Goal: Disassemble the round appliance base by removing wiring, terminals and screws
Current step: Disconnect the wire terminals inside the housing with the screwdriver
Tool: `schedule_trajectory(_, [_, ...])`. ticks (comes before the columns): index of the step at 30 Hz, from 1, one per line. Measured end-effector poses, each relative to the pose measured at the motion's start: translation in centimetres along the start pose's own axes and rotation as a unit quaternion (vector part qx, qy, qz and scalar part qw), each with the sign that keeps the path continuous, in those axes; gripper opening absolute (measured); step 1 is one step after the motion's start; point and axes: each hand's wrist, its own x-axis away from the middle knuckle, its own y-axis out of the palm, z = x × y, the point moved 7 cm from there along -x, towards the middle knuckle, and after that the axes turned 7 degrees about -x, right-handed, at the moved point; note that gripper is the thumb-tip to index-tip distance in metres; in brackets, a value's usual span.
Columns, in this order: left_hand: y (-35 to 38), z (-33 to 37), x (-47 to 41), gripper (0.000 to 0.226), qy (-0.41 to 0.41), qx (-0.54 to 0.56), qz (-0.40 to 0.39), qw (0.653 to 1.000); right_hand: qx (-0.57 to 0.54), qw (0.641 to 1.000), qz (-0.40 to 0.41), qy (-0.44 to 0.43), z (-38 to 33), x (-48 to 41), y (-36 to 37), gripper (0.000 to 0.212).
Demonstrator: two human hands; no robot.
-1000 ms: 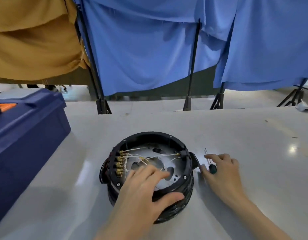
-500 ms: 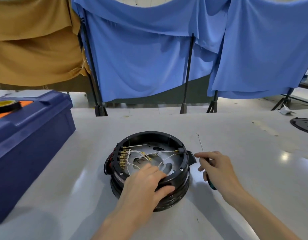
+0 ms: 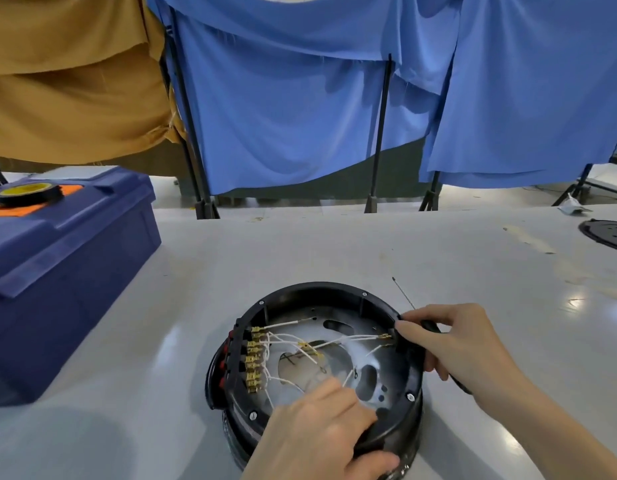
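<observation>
2 hands are on the work. The left hand (image 3: 317,434) clamps the near rim of the round appliance base (image 3: 317,286), fingers curled inside and thumb pressed on the outer wall. The right hand (image 3: 466,344) is wrapped round the dark handle of a screwdriver (image 3: 404,295), with its index fingertip touching the right rim. The thin shaft points away to the far left, just beside the base.

The base sits open side up on the table (image 3: 335,244), near centre. Judgement: it is a stiff plastic shell over a metal plate, moderately heavy and glossy. It is likely to slide on the smooth table, so the rim is the sound place to hold it. The white wires (image 3: 289,322) look thin and limp. They are best pulled at the brass terminals (image 3: 253,358), ranked along the left inner wall, never by the strand. 4 screws (image 3: 410,397) show on the rim.

No brand, label or legible writing is visible on base or tool. At the left stands a blue toolbox (image 3: 68,244) with a tape roll (image 3: 30,194) on its lid. A black disc (image 3: 608,233) lies at the far right.
</observation>
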Motion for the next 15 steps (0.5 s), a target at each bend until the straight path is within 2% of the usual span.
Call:
schedule_trajectory(2, [0.0,0.8,0.8,0.025,0.020,-0.020,-0.010,1.000,0.009,1.000,-0.025,0.014,0.1,0.5,-0.5,0.013])
schedule_trajectory(4, [0.3,1.2,1.1,0.028,0.023,-0.039,-0.026,0.999,0.020,0.998,-0.046,0.023,0.1,0.9,-0.8,0.013])
schedule_trajectory(7, [-0.4,1.8,-0.1,0.025,0.018,0.004,-0.073,0.997,0.037,0.997,-0.059,0.013,0.0,1.1,-0.5,0.017])
schedule_trajectory(8, [-0.7,1.2,-0.4,0.034,-0.002,0.035,-0.027,0.999,0.033,0.998,-0.057,0.013,0.0,1.0,-0.3,0.018])
schedule_trajectory(10, [-0.9,0.4,-0.5,0.067,-0.025,0.049,-0.027,0.998,0.023,0.998,-0.048,0.019,0.0,0.9,0.1,0.018])
schedule_trajectory(11, [-1.3,0.0,-0.9,0.072,-0.038,0.054,-0.034,0.997,0.032,0.998,-0.044,0.016,-0.1,0.7,0.3,0.019])
schedule_trajectory(13, [-3.0,-1.3,-1.9,0.063,-0.086,0.062,0.016,0.994,0.076,0.996,-0.036,-0.007,-0.4,0.4,0.6,0.023])
schedule_trajectory(15, [-3.5,-2.3,-3.5,0.037,-0.111,0.013,0.059,0.992,0.131,0.990,-0.022,-0.037,-0.7,0.1,0.8,0.023])
